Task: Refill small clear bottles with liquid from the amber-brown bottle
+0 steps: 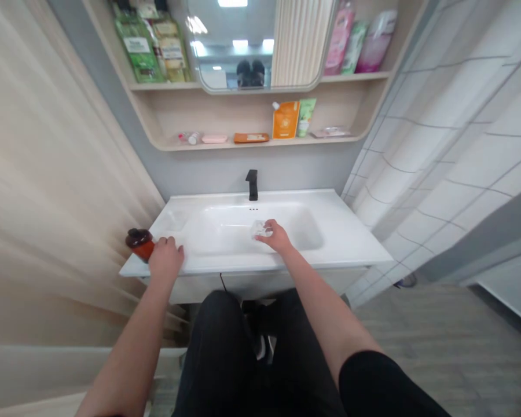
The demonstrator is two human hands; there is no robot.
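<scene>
A white sink [338,234] with a shallow basin fills the middle of the view. My right hand [275,236] is over the basin, its fingers closed on a small clear object [259,229] that I cannot name. My left hand [165,259] rests on the sink's front left rim, fingers curled, touching a small red-brown bottle with a dark cap [139,243] that stands at the left corner. Whether it grips the bottle is hidden.
A black faucet [252,184] stands at the back of the sink. Above are a mirror [238,43] and shelves with pouches, tubes and soap bars [252,138]. A beige curtain [47,174] hangs at left, a tiled wall [438,156] at right.
</scene>
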